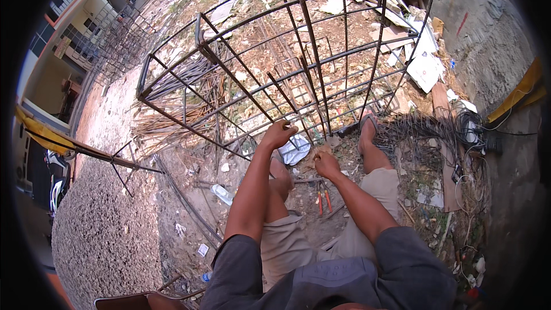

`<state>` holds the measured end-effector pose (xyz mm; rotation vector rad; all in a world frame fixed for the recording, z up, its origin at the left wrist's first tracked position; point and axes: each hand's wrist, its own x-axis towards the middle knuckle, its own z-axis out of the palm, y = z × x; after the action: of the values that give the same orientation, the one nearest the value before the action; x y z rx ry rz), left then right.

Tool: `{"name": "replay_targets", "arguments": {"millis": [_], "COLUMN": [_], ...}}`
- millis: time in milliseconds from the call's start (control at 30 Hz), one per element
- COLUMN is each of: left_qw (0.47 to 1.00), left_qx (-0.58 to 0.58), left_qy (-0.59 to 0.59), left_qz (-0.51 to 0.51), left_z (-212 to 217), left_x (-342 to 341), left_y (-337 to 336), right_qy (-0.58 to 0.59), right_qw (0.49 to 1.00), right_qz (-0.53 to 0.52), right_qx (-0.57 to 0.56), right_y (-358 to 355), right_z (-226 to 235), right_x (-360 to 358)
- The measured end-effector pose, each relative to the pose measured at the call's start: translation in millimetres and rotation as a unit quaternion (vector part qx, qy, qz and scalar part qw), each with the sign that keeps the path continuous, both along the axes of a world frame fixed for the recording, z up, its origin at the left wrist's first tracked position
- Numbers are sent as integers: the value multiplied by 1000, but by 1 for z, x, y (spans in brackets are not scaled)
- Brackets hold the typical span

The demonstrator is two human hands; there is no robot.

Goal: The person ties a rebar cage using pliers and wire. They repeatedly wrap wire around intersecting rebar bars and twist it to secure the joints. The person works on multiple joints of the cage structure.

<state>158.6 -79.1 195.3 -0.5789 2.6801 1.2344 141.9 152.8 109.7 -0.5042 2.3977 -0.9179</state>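
A cage of dark steel rebar (313,72) stands before me, with long bars and cross hoops. My left hand (279,134) is at its near side, fingers curled against a bar of the cage. Lower and to the right, my right hand (327,164) is closed, its fingers bunched together; what they pinch, if anything, is too small to make out. A crumpled whitish sack (295,149) lies on the ground between both hands. Pliers with red handles (324,201) rest on the ground between my legs, below the right hand.
Loose rebar rods (178,115) are heaped behind the cage at the left. Tangled wire (419,129) and a wooden plank (446,155) lie right of my sandalled foot (368,129). Broken white boards (425,60) pile up against a grey wall (482,28). A clear plastic bottle (221,194) lies at left.
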Motion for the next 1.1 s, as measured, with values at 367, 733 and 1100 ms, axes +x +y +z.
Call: {"name": "replay_targets", "arguments": {"millis": [367, 733, 1100], "left_qw": [961, 933, 936], "left_qx": [52, -36, -33], "left_qy": [164, 275, 273], "left_qz": [216, 229, 217], "left_z": [40, 51, 43], "left_x": [51, 53, 50], "left_y": [-3, 4, 3], "right_qy": [1, -5, -5], "right_qw": [994, 995, 995], "right_qz": [82, 94, 100], "right_qx": [67, 43, 25], "right_y": [6, -1, -1], "right_z": [-17, -14, -8], "right_x": [8, 10, 9]}}
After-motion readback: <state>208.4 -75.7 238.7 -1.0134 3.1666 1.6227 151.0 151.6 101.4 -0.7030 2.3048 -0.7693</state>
